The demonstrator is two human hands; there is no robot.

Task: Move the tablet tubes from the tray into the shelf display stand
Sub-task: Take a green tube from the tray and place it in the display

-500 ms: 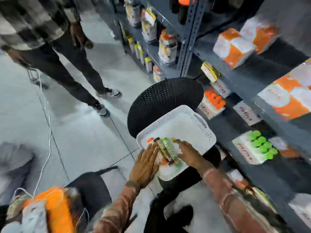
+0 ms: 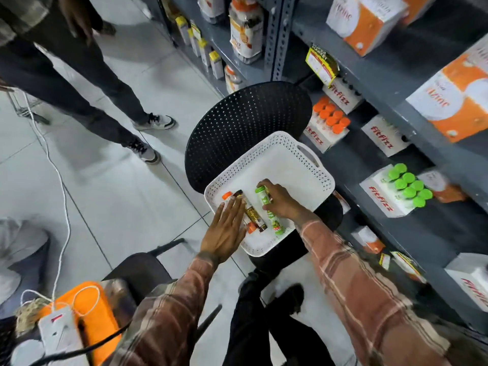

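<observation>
A white perforated tray rests on a black chair. Three tablet tubes lie in its near corner: an orange-capped tube, a brown tube and a green tube. My right hand curls around the green tube's upper half. My left hand lies flat with fingers spread, partly covering the orange-capped tube. On the shelf at right stand white display stands, one with green-capped tubes and one with orange-capped tubes.
A grey metal shelf with boxes and jars runs along the right. The black chair backs against it. Another person's legs stand at upper left. A white cable crosses the floor. An orange object with a power strip sits lower left.
My right hand has closed around the green tube and pulled it slightly apart from the brown one. The view has moved closer to the tray.
</observation>
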